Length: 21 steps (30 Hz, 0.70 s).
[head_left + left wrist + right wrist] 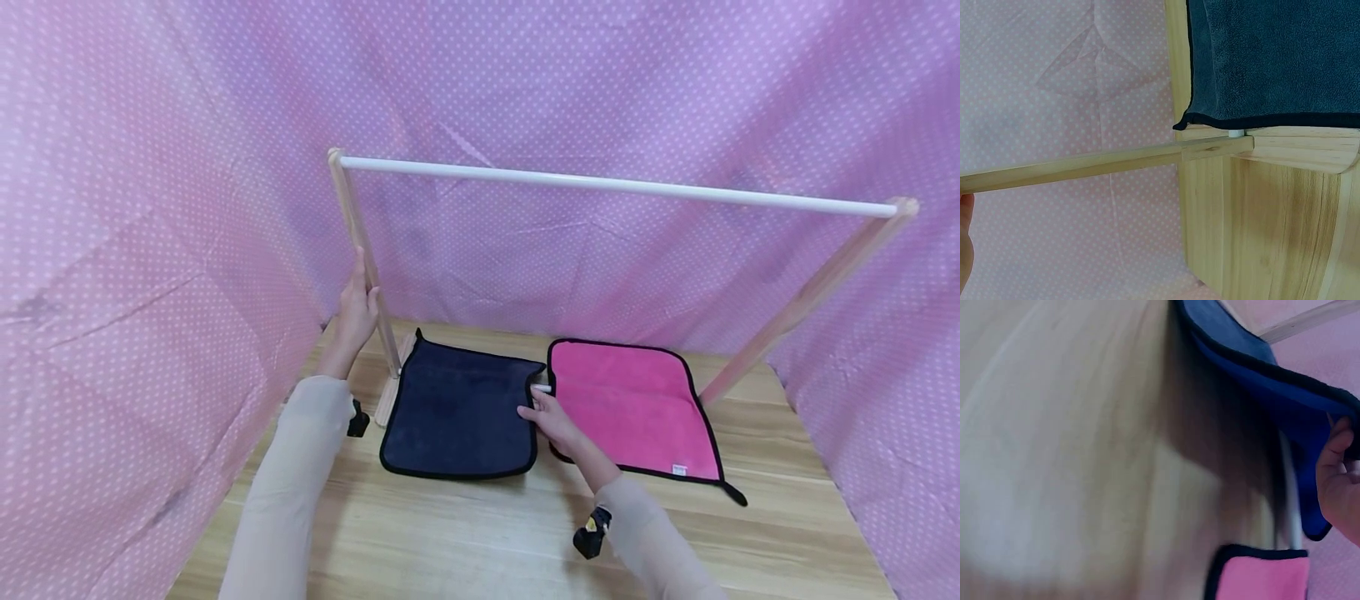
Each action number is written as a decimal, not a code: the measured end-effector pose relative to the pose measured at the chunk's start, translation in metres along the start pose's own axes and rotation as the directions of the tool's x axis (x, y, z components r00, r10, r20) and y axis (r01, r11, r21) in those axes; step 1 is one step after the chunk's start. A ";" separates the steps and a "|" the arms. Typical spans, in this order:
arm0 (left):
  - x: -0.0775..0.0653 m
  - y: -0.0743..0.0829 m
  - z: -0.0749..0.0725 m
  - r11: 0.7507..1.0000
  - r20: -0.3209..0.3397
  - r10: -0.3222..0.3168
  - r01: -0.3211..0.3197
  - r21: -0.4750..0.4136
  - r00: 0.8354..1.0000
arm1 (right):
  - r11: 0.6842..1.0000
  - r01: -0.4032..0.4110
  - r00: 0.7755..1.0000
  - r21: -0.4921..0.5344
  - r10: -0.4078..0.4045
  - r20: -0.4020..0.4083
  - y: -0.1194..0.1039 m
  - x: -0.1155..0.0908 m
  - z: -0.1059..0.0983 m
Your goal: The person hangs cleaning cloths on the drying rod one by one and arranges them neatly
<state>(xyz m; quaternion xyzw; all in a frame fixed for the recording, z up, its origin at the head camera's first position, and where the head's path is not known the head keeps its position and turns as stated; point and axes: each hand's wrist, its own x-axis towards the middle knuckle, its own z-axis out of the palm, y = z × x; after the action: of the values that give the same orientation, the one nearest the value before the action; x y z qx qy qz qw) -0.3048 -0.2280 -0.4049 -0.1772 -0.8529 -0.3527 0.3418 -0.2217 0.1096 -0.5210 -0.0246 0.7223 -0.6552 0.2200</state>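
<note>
Pale sleeves [281, 483] come nearest, leading to two bare hands at a wooden stand. Its lower rod [543, 388], showing between two cloths, is where both of them lie. Draping looks done for the pink cloth [630, 400]: it spreads across the rod at the right, a ridge along its middle, with no hand on it.

The dark cloth [461, 417], beside it at the left, seems to be the piece in work. It too lies over the rod, but the right hand [555, 421] has its fingers clamped on the right edge, thumb on top, and lifts it. What looks left is a level, released edge there. Neither cloth hangs on the top rail [600, 182].

The left hand [354, 312] lies along the left post [350, 208], probably steadying it; whether its fingers close round the wood, I cannot tell. The right post [813, 296] leans outward in the head view, just behind the pink cloth.

Under all this is a pale worktop [480, 542] with streaky wood grain, enclosed at the back and sides by creased pink-lilac sheeting [525, 83] with white dots
</note>
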 end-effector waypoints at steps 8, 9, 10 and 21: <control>-0.001 0.000 0.001 1.000 -0.032 0.020 -0.020 -0.005 0.999 | 0.978 0.196 0.974 -0.068 -0.186 0.126 -0.033 0.002 -0.002; -0.001 0.000 0.001 1.000 -0.036 0.024 -0.024 -0.005 0.999 | 0.975 0.215 0.968 -0.065 -0.204 0.144 -0.037 0.002 -0.002; -0.001 0.000 0.001 1.000 -0.038 0.028 -0.028 -0.004 0.999 | 0.973 0.220 0.966 -0.067 -0.208 0.156 -0.041 0.002 -0.003; -0.002 0.003 -0.001 1.000 -0.007 -0.027 0.027 0.003 1.000 | 0.909 0.322 0.945 -0.263 -0.293 0.146 -0.074 0.003 -0.003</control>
<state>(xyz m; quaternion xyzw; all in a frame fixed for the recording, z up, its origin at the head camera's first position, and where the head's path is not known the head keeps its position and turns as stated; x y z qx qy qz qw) -0.3012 -0.2270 -0.4044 -0.1637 -0.8547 -0.3565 0.3401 -0.2444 0.1011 -0.4511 -0.2030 0.7834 -0.5692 0.1451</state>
